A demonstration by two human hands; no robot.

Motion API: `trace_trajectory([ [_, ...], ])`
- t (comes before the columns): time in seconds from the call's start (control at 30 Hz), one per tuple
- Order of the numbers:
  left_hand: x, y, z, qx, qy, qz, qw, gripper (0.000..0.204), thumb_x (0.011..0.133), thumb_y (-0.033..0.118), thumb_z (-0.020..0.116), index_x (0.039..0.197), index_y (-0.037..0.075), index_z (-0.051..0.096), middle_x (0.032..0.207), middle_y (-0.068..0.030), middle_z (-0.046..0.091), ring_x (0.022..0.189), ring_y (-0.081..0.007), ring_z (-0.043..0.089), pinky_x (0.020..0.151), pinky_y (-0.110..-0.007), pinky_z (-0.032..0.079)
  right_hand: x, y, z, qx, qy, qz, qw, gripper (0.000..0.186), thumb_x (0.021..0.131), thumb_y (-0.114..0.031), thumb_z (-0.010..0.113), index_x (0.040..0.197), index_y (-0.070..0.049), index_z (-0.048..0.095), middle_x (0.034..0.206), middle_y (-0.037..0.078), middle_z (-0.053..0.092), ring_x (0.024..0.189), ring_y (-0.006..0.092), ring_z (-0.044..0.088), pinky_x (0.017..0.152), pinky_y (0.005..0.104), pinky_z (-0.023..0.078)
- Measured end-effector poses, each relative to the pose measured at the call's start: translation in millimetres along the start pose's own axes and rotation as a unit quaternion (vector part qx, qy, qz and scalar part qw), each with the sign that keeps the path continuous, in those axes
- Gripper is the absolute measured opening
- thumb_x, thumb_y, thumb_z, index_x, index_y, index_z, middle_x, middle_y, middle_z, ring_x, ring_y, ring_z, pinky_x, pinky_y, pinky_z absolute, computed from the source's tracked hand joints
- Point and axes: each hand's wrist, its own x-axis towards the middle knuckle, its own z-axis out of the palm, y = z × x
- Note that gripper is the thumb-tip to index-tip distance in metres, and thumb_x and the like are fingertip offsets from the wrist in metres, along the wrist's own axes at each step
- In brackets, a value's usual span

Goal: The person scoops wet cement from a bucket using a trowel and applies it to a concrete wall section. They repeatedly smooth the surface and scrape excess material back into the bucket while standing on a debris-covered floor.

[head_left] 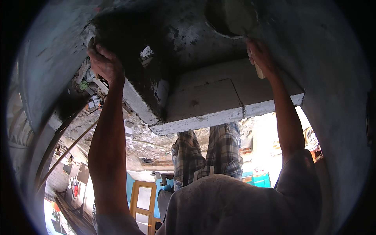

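High at the left, my left hand (105, 64) has its fingers curled around something dark that I cannot make out, by the rough edge of a plastered ledge (141, 102). My right hand (261, 58) grips a wooden-handled trowel (259, 72) at the upper right, its blade end raised near a dark, rounded shape (231, 17) smeared with grey material. Between my arms is a grey slab (199, 98) with a chipped pale front edge and a crack running across it. The recess above it is dark and blotched with pale patches.
A grey curved wall (333, 109) runs along the right. Below are my checked trousers, broken rubble (139, 145), a yellow door (143, 196) in a light blue wall and a turquoise object (256, 179). A long thin pole (68, 152) leans at the left, beside dark planks (70, 211).
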Motion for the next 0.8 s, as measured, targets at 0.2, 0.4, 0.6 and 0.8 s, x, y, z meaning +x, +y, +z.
trace_trajectory([
  [0.2,3,-5,3,-0.008,0.005,-0.001,1.0,0.037,0.104,0.028,0.044,0.127,0.004,0.059,0.114,-0.0222,0.069,0.103,-0.0438,0.066,0.086,-0.051,0.051,-100,-49,-39,-0.214,0.193,-0.058,0.956,0.038,0.101,-0.042,0.05,0.104,-0.007,0.063,0.085,0.008,0.065,0.07,0.0221,0.065,0.062,0.0352,0.05],
  [0.4,4,-3,3,-0.036,0.02,0.004,0.999,0.035,0.104,0.027,0.045,0.125,0.004,0.059,0.115,-0.0221,0.069,0.104,-0.0436,0.066,0.087,-0.05,0.051,-118,-48,92,-0.483,0.261,-0.07,0.833,0.033,0.101,-0.033,0.056,0.119,-0.007,0.066,0.113,0.022,0.069,0.104,0.0406,0.067,0.089,0.0472,0.054],
  [0.6,-1,-6,-2,-0.032,-0.011,-0.022,0.999,0.034,0.103,0.026,0.046,0.124,0.002,0.058,0.116,-0.0231,0.068,0.104,-0.0444,0.066,0.088,-0.05,0.051,-124,-28,160,-0.383,0.062,-0.253,0.886,0.025,0.098,-0.028,0.059,0.106,-0.006,0.069,0.081,0.019,0.071,0.072,0.0353,0.07,0.067,0.0467,0.057],
  [0.8,4,-6,3,-0.016,0.001,-0.008,1.0,0.038,0.102,0.027,0.046,0.129,0.002,0.056,0.118,-0.0223,0.068,0.107,-0.0447,0.065,0.09,-0.05,0.051,11,-14,27,-0.709,0.065,-0.304,0.633,0.032,0.101,-0.027,0.05,0.115,-0.004,0.068,0.107,0.02,0.071,0.097,0.0376,0.07,0.083,0.05,0.055],
])
